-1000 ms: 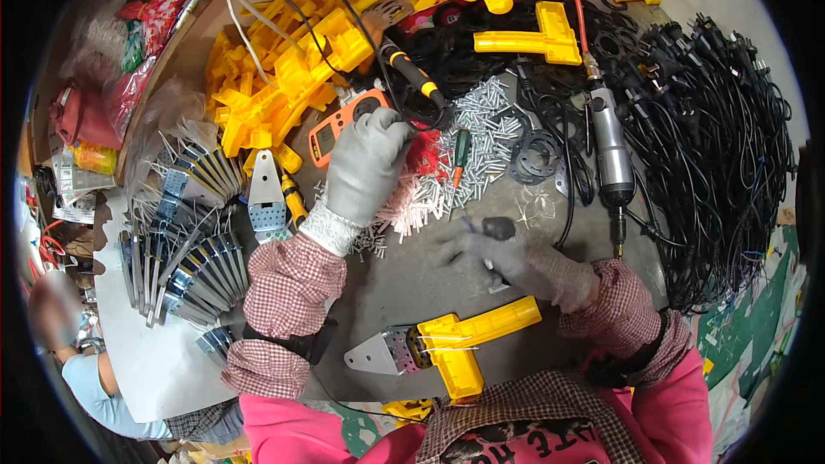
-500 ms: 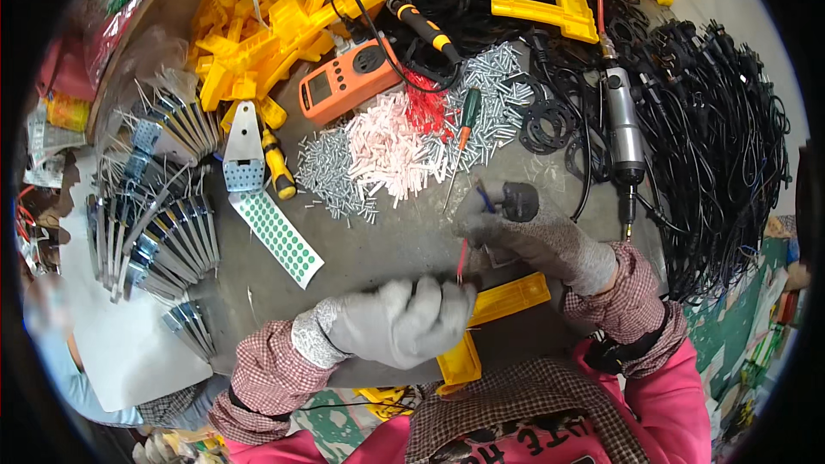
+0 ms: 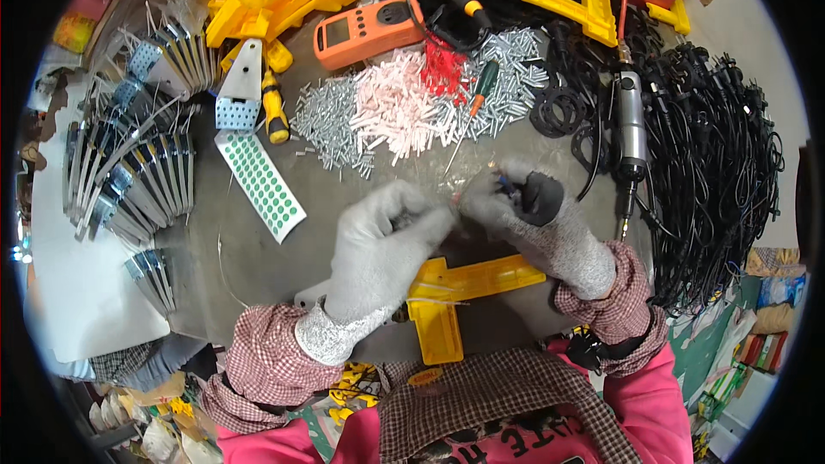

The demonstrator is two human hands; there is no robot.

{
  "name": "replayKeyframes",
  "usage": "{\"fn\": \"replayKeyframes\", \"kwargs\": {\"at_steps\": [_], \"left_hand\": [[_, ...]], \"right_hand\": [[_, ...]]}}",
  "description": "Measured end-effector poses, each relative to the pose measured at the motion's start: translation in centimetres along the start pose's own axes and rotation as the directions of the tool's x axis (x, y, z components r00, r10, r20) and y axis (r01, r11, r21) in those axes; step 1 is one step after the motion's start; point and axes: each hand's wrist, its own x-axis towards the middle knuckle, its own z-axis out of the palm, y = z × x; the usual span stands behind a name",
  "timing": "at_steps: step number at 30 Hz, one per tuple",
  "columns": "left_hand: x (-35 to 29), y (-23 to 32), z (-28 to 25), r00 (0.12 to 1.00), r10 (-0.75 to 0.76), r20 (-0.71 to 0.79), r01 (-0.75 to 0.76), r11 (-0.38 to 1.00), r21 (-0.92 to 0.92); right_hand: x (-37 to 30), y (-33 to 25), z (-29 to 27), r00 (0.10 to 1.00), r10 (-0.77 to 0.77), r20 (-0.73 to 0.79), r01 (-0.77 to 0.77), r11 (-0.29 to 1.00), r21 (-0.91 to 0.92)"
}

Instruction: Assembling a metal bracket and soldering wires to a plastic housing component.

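Both my hands wear grey gloves and meet over the middle of the table. My left hand (image 3: 384,239) is closed, thumb and fingertips pinched together; what they hold is too small to make out. My right hand (image 3: 524,210) is closed too, its fingertips close to the left ones. A small blue piece (image 3: 505,180) shows among its fingers beside a dark rounded patch (image 3: 543,198); the rest is hidden. Below my hands, near my body, a yellow plastic housing (image 3: 440,331) lies on the table with a long arm to the right. Thin pale wires (image 3: 438,301) cross it.
Piles of screws (image 3: 331,120), pale pink sleeves (image 3: 391,103) and red pieces (image 3: 443,69) lie ahead, with a screwdriver (image 3: 483,90). An orange meter (image 3: 369,32) stands behind. Right are a powered driver (image 3: 632,125) and black cords (image 3: 713,180); left, a green-dotted sticker sheet (image 3: 262,185) and metal-plated parts (image 3: 137,172).
My left hand has risen away from my body and turned fingertips up, uncovering more of the yellow housing. The red wire seen between my hands no longer shows clearly. The view has shifted slightly.
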Motion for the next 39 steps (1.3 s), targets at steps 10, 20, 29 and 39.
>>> {"fn": "replayKeyframes", "kwargs": {"at_steps": [10, 20, 29, 39], "left_hand": [[-6.0, -4.7, -2.4, 0.633, 0.704, 0.322, -0.669, 0.288, 0.686], [-5.3, -4.6, -2.4, 0.729, 0.649, 0.218, -0.592, 0.438, 0.677], [-3.1, -2.5, -1.7, 0.720, 0.628, 0.296, -0.510, 0.188, 0.839], [-2.9, -2.7, -1.7, 0.981, 0.185, 0.048, -0.191, 0.969, 0.160]], "right_hand": [[-2.4, -0.3, 2.9, 0.900, -0.304, 0.314, 0.435, 0.687, -0.582], [-0.1, 0.5, 2.6, 0.990, 0.097, 0.103, -0.065, 0.958, -0.279], [-0.3, 0.7, 2.3, 0.997, 0.009, 0.071, 0.014, 0.949, -0.314], [-0.2, 0.4, 2.5, 0.987, 0.141, 0.081, -0.141, 0.990, -0.001]]}}
